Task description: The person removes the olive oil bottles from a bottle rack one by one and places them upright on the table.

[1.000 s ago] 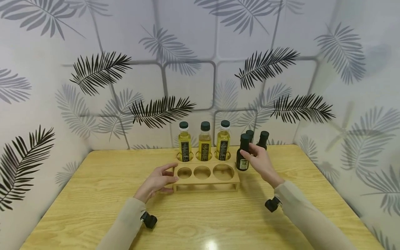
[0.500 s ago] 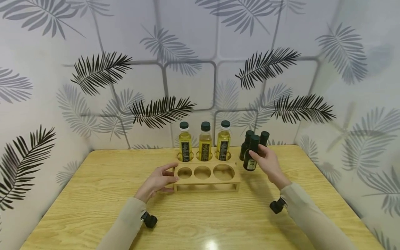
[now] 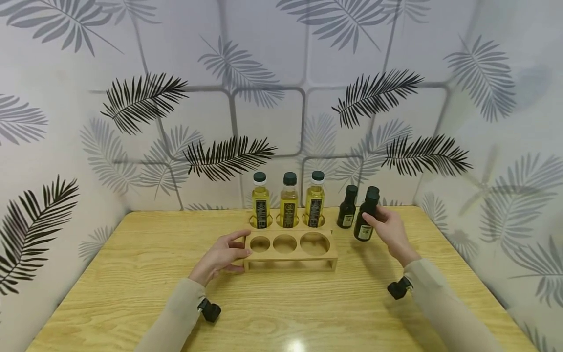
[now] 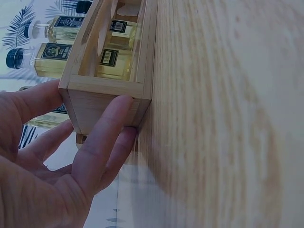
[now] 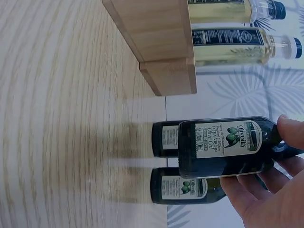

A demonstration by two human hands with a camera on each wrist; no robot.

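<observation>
My left hand [image 3: 222, 255] holds the left end of a two-tier wooden bottle rack [image 3: 290, 255]; in the left wrist view its fingers lie against the end panel. Three clear bottles of yellow oil [image 3: 288, 211] with dark green caps stand in the back row, while the front row's three round holes hold nothing. Right of the rack, my right hand [image 3: 389, 232] grips a dark olive oil bottle [image 5: 223, 142] near its neck, raised above the table and slightly tilted. Two similar dark bottles stand behind it: one in plain sight [image 3: 347, 210], the other [image 5: 183, 185] mostly hidden in the head view.
The wooden table [image 3: 272, 308] runs back to a wall [image 3: 264, 122] with printed leaves. Both standing dark bottles are near the table's rear edge, to the right of the rack. A small black camera is strapped to each wrist.
My right hand has carried the dark bottle rightward, away from the rack. The standing dark bottle nearest the rack has come into full view, and the other is now covered. My left hand stays put.
</observation>
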